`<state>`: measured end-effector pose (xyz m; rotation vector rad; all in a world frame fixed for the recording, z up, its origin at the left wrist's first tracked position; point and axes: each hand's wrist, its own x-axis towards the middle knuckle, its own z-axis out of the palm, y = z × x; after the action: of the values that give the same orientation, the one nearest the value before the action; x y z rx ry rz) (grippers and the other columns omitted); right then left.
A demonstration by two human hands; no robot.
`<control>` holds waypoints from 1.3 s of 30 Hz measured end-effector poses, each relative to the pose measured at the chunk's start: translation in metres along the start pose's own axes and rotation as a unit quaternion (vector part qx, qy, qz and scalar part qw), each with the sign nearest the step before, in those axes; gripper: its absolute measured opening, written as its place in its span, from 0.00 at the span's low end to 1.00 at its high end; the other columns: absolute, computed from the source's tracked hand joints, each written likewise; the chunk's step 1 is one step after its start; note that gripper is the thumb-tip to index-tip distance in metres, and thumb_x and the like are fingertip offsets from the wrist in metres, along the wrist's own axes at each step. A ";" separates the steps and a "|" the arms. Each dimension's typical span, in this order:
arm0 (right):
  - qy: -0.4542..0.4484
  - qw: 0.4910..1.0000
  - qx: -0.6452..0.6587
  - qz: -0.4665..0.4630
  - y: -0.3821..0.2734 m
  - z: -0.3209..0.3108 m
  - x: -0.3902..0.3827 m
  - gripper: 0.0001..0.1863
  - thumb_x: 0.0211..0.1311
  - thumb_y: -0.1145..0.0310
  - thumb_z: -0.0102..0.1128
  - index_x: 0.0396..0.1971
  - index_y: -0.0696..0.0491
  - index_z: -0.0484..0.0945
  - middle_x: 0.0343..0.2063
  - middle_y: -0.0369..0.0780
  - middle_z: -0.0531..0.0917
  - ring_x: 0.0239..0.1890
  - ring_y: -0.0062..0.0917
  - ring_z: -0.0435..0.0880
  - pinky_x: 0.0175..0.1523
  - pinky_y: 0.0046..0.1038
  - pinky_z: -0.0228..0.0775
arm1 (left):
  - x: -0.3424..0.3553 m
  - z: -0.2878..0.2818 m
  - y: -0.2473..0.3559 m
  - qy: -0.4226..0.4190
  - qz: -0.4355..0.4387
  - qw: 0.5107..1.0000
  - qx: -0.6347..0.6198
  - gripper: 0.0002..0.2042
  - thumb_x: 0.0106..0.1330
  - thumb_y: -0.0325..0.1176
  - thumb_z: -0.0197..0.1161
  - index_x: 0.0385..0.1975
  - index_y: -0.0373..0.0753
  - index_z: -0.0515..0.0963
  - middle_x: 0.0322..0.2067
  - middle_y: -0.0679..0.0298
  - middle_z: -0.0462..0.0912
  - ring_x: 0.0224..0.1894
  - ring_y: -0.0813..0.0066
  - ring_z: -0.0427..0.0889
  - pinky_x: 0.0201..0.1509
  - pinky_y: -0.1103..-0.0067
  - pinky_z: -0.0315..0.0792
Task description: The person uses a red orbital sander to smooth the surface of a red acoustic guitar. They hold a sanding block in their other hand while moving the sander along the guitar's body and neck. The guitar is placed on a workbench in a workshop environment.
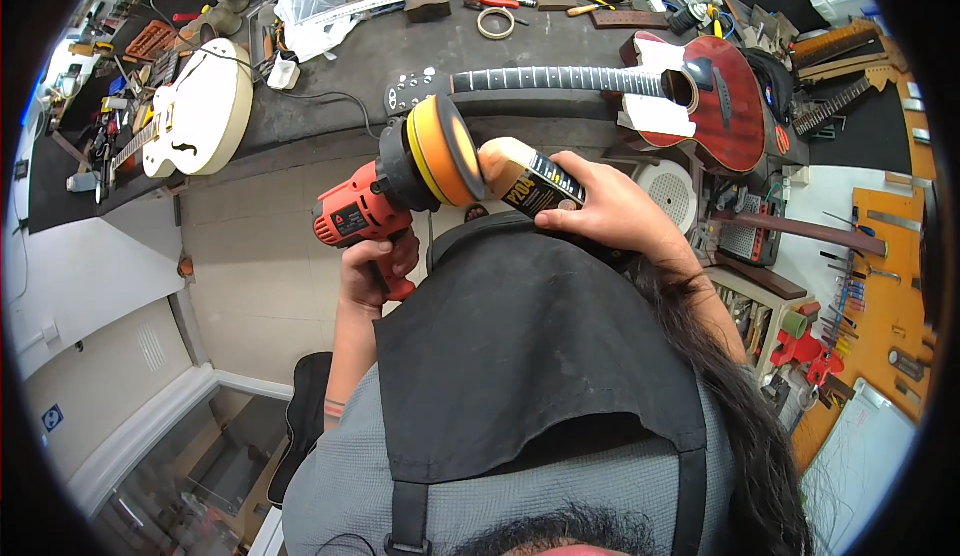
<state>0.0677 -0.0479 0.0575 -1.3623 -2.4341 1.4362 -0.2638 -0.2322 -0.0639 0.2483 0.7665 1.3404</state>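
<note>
My left hand (372,268) is wrapped round the handle of a red and black corded polisher (362,208). The polisher is tilted so that its orange and yellow foam pad (440,151) faces right. In my right hand (615,206) is a squat bottle with a black label (545,188), gripped between thumb and fingers. The bottle's pale tan end points left, right beside the pad face; whether the two touch I cannot tell. Both hands are in front of my black apron (540,346), near the bench's front edge.
A dark workbench (330,66) runs across the far side, with a red acoustic guitar (728,106) partly covered in white masking and a cream hollow-body guitar (212,106). A tape roll (496,23) and several tools lie behind. A white stool (665,196) stands below, right of my hands.
</note>
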 end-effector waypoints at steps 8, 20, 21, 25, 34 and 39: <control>-0.014 1.000 -0.019 0.011 -0.004 0.002 0.000 0.40 0.61 0.46 0.82 0.65 0.58 0.80 0.49 0.57 0.92 0.55 0.52 0.92 0.60 0.46 0.82 | 0.001 -0.006 -0.006 -0.001 0.003 0.999 -0.036 0.24 0.62 0.34 0.69 0.59 0.35 0.79 0.26 0.64 0.75 0.23 0.74 0.72 0.28 0.76 0.69; 0.012 0.994 0.101 0.025 0.060 -0.023 0.015 0.41 0.63 0.48 0.83 0.68 0.59 0.80 0.53 0.50 0.92 0.55 0.36 0.93 0.62 0.38 0.82 | 0.048 0.018 0.008 0.167 0.024 0.974 0.153 0.14 0.71 0.27 0.71 0.54 0.32 0.84 0.34 0.62 0.88 0.30 0.74 0.85 0.35 0.76 0.80; 0.020 0.992 0.115 0.039 0.075 -0.030 0.021 0.41 0.63 0.48 0.83 0.68 0.59 0.80 0.53 0.49 0.92 0.54 0.33 0.93 0.62 0.37 0.82 | 0.057 0.033 0.013 0.203 0.038 0.958 0.201 0.11 0.70 0.26 0.72 0.50 0.33 0.85 0.32 0.65 0.87 0.27 0.77 0.84 0.32 0.78 0.78; 0.061 0.986 0.128 0.085 0.136 -0.078 0.040 0.44 0.66 0.50 0.85 0.71 0.64 0.77 0.56 0.44 0.89 0.57 0.26 0.87 0.64 0.31 0.79 | 0.102 0.044 0.017 0.259 0.055 0.895 0.359 0.06 0.70 0.27 0.72 0.43 0.37 0.86 0.27 0.69 0.84 0.23 0.81 0.80 0.29 0.78 0.74; 0.070 0.943 0.308 0.107 0.299 -0.171 0.086 0.33 0.77 0.55 0.76 0.71 0.57 0.75 0.49 0.37 0.88 0.43 0.21 0.91 0.44 0.24 0.84 | 0.180 0.106 0.028 0.348 0.016 0.772 0.532 0.11 0.67 0.30 0.71 0.45 0.32 0.88 0.25 0.70 0.82 0.27 0.82 0.79 0.35 0.73 0.74; 0.010 0.930 0.354 0.103 0.333 -0.170 0.092 0.32 0.80 0.57 0.71 0.76 0.55 0.73 0.54 0.39 0.87 0.45 0.25 0.92 0.53 0.28 0.86 | 0.202 0.117 0.027 0.390 -0.021 0.733 0.557 0.12 0.67 0.31 0.72 0.46 0.31 0.88 0.31 0.66 0.88 0.35 0.78 0.84 0.45 0.71 0.79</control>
<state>0.3024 0.2026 -0.1171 -1.4287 -1.5068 2.0380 -0.2049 -0.0064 -0.0342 0.6112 2.2669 0.7282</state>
